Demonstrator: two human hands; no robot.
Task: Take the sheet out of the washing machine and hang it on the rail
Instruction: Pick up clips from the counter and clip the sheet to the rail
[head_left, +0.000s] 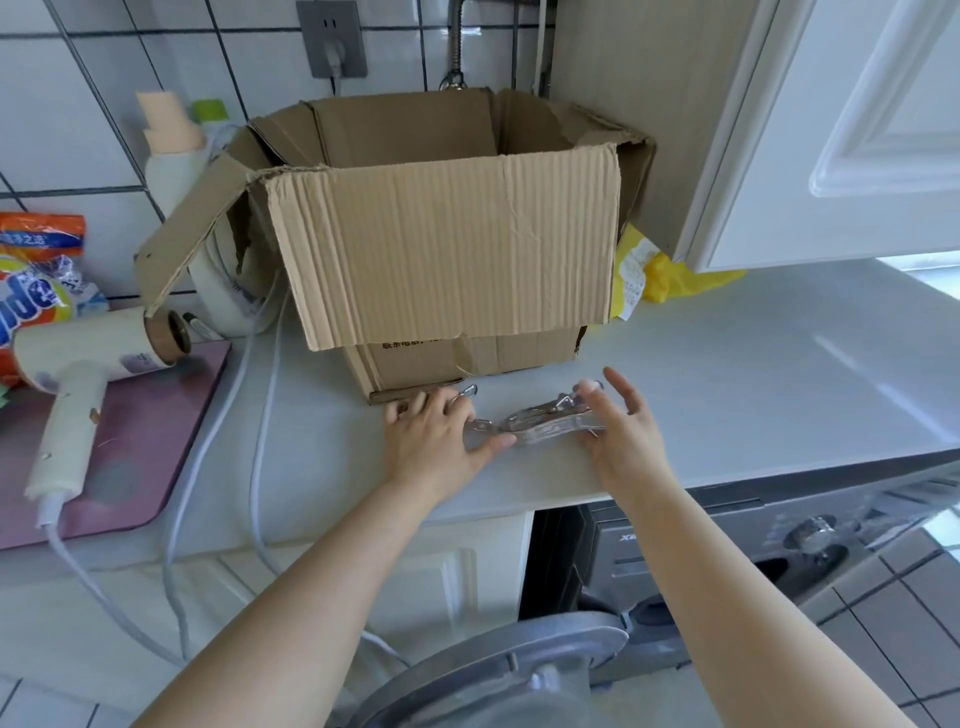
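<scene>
The grey washing machine (727, 561) is seen at the lower right, under the pale countertop (753, 374); its round door (498, 670) is swung open at the bottom middle. No sheet can be seen. On the countertop, shiny clear clips (540, 423) lie before a big brown cardboard box (447, 249). A cream hair dryer (78, 374) lies at the left. The right side of the countertop is bare. The left hand (431, 436) is laid flat and spread beside the clips. The right hand (618, 431) is spread wide, fingers touching them.

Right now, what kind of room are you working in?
Most likely a home laundry or utility corner. A front-loading washing machine sits under the white counter, a bag of washing powder leans on the tiled wall, and a detergent bottle stands behind the cardboard box.
</scene>
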